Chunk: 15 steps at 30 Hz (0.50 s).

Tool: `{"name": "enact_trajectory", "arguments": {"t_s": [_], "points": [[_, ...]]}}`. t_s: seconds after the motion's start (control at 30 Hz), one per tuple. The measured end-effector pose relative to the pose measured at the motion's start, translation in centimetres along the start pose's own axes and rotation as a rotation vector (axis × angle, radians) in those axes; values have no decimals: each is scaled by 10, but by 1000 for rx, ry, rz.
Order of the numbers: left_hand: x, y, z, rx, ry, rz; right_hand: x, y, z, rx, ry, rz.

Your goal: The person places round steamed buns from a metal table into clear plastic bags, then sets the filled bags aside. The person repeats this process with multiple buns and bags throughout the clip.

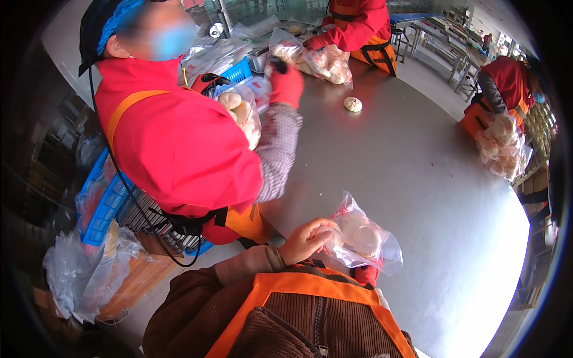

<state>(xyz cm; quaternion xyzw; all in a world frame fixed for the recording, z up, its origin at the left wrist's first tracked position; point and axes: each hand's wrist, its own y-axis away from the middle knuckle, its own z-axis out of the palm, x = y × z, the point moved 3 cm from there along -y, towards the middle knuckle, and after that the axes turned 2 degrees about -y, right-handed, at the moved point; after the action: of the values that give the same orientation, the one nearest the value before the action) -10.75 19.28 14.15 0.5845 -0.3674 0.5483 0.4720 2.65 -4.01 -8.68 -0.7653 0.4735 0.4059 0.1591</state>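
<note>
A clear plastic bag of pale buns point(360, 237) with red print is right in front of my body, at the near edge of the steel table. My bare left hand point(309, 239) pinches the film on the bag's left side between thumb and fingers. On the bag's near right side is my right hand point(367, 274) in a red glove. It touches the bag, but the plastic covers its fingers, so their grip is hidden. Farther up the table a single pleated bun point(353, 104) sits on the bare metal.
At my left a masked co-worker point(179, 147) handles a bag of buns point(241, 114). Another person point(358, 27) across the steel table point(380, 152) holds bagged buns point(329, 62). A third point(501, 89) stands far right with bags point(503, 145). Blue crates point(105, 201) stand left.
</note>
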Motion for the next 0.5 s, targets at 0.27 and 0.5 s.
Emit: {"name": "enact_trajectory", "arguments": {"t_s": [0.27,0.5], "points": [[-2,-1,4,4,55,48,15,3,8,-152,435,-223],[-5,3,-1,50,50,161,4,8,-15,299,-140,-102]]}}
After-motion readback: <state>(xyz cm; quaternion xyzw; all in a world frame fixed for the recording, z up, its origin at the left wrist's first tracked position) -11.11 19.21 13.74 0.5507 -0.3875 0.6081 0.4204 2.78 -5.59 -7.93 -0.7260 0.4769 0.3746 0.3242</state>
